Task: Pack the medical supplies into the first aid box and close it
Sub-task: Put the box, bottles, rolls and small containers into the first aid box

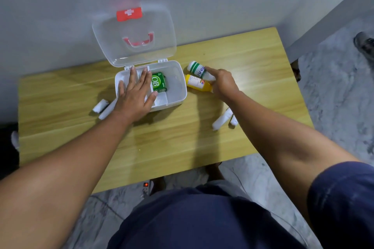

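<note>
A clear first aid box (178, 95) stands open on the wooden table, its lid (133, 34) with a red latch and handle leaning back against the wall. Inside lies a green carton (159, 84). My left hand (136, 93) rests flat, fingers spread, over the box's left compartments. My right hand (221, 83) is at two lying bottles just right of the box: a white bottle with green bands (197, 69) and a yellow bottle (197, 85). The fingers touch the white bottle; a full grip is not visible. White bandage rolls lie left (101, 106) and right (221, 119) of the box.
The wooden table (162, 143) stands against a grey wall. Its front half is bare wood. A power strip with a red switch (146, 185) lies on the marble floor under the front edge. A shoe (364, 44) shows at the far right.
</note>
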